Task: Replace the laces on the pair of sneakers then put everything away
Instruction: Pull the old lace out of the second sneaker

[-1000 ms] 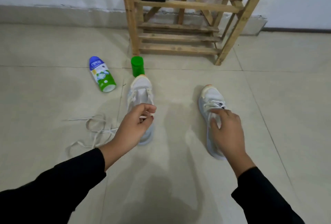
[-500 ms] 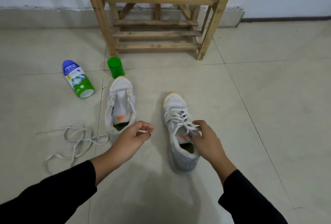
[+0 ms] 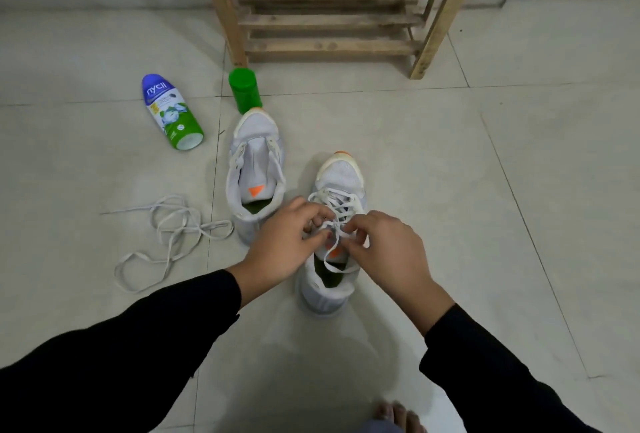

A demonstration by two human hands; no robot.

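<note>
Two white sneakers stand on the tiled floor, toes pointing away from me. The left sneaker (image 3: 254, 169) has no lace and its tongue lies bare. The right sneaker (image 3: 337, 186) is laced with a white lace (image 3: 337, 202). My left hand (image 3: 289, 242) and my right hand (image 3: 388, 249) meet over the right sneaker's tongue, each pinching a strand of that lace near the top eyelets. A loose white lace (image 3: 166, 235) lies tangled on the floor left of the sneakers.
A blue-and-green bottle (image 3: 171, 112) lies on its side at the left. A green cap (image 3: 244, 89) stands just beyond the left sneaker's toe. A wooden rack (image 3: 329, 20) stands against the wall behind. My bare toes (image 3: 398, 418) show at the bottom.
My left hand moved right from beside the unlaced sneaker to the laced one. Both hands now pinch its lace. The view tilted down and closer.
</note>
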